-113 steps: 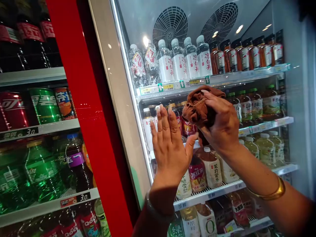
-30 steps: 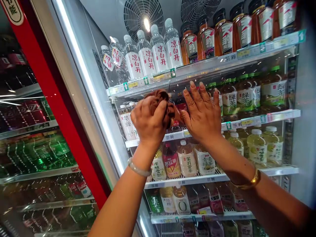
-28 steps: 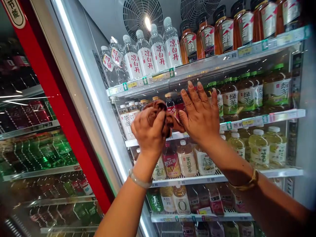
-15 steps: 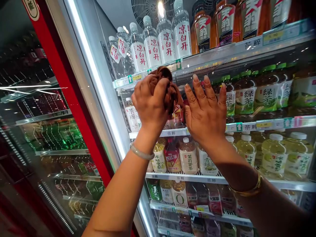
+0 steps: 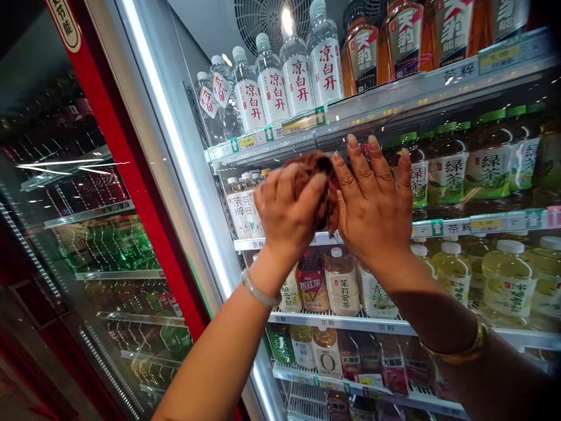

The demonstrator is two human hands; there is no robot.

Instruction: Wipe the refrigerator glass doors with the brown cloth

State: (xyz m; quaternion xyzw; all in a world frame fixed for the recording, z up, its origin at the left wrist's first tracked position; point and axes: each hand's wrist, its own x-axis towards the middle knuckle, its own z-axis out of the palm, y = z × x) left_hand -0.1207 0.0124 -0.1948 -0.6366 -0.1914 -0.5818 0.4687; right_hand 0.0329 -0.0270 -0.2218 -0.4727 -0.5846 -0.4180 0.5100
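In the middle of the head view my left hand (image 5: 287, 204) is wrapped round a crumpled brown cloth (image 5: 313, 166), slightly blurred. A pale bangle (image 5: 259, 290) circles that wrist. Close to its right, my right hand (image 5: 374, 202) is raised with its fingers stretched upward and a little spread, palm facing the glass door of the drinks fridge. It holds nothing and appears to lie flat against the glass. The cloth's right edge is by the right thumb; whether they touch I cannot tell. A gold bracelet (image 5: 460, 348) is on the right wrist.
Behind the glass, shelves carry clear water bottles (image 5: 300, 76), amber drinks (image 5: 362, 49), green-capped tea bottles (image 5: 488, 155) and pale yellow drinks (image 5: 504, 278). A bright light strip (image 5: 166, 128) runs down the fridge's left side. A red door frame (image 5: 127, 158) borders another fridge to the left.
My left hand has moved right and down with the cloth, closer to my right hand. The right hand keeps its flat pose, and the whole view has shifted slightly.
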